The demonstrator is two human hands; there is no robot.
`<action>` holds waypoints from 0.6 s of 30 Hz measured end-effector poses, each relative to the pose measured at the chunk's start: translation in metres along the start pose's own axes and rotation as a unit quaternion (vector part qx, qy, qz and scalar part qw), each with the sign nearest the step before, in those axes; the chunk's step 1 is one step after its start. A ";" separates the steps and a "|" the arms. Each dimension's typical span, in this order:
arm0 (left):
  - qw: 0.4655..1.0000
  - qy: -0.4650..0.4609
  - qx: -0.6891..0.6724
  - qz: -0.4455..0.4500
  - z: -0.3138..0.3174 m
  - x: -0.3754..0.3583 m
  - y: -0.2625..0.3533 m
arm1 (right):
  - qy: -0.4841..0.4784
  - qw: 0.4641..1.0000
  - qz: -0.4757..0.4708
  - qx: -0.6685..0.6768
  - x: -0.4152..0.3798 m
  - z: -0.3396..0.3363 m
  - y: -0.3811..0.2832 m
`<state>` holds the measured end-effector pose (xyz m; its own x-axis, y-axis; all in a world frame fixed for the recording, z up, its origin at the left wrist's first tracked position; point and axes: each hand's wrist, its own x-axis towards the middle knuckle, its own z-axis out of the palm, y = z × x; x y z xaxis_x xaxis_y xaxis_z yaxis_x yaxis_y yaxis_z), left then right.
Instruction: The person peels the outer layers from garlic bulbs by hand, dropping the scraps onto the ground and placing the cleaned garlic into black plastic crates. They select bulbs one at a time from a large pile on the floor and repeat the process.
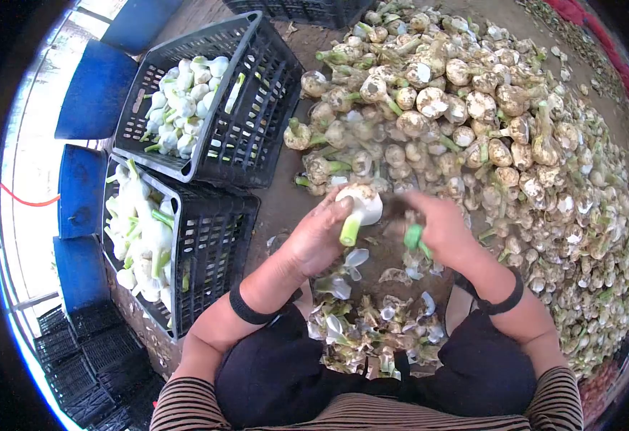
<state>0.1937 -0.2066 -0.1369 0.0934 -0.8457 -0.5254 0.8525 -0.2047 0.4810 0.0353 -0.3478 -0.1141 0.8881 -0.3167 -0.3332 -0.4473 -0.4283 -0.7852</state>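
My left hand is closed around a garlic bulb, its skin white and partly stripped, with the cut green stem pointing down toward me. Just to the right, my right hand grips a green-handled tool. Motion blurs that tool and the fingertips, so its working end cannot be made out. Beyond both hands spreads a large heap of unpeeled, soil-stained garlic bulbs. Below them, between my legs, loose garlic skins lie scattered on the ground.
On the left stand two black plastic crates, a far one and a near one, both holding cleaned white garlic. Blue panels line the left side. Several black crates are at the lower left. Red fabric edges the heap.
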 end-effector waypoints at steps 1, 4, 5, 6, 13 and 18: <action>0.999 -0.018 0.032 0.004 -0.002 -0.001 -0.002 | 0.083 0.993 -0.046 0.067 0.001 0.002 -0.004; 0.997 -0.033 0.065 0.034 0.013 -0.004 -0.005 | 0.226 0.956 -0.158 0.097 0.006 0.011 -0.010; 0.998 -0.010 0.065 0.022 0.013 -0.004 -0.005 | 0.226 0.956 -0.164 0.093 0.006 0.012 -0.009; 0.997 -0.012 0.076 0.022 0.014 -0.004 -0.005 | 0.226 0.955 -0.170 0.089 0.006 0.013 -0.008; 0.991 0.009 0.134 -0.001 0.014 -0.008 -0.006 | 0.255 0.935 -0.195 -0.151 0.000 0.019 -0.013; 0.986 -0.009 0.155 -0.058 0.014 -0.009 -0.003 | 0.248 0.938 -0.196 -0.142 0.006 0.012 -0.002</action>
<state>0.1828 -0.2055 -0.1235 -0.0063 -0.8159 -0.5781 0.6591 -0.4382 0.6112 0.0425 -0.3385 -0.1201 0.8636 -0.4117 0.2912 -0.1685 -0.7799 -0.6028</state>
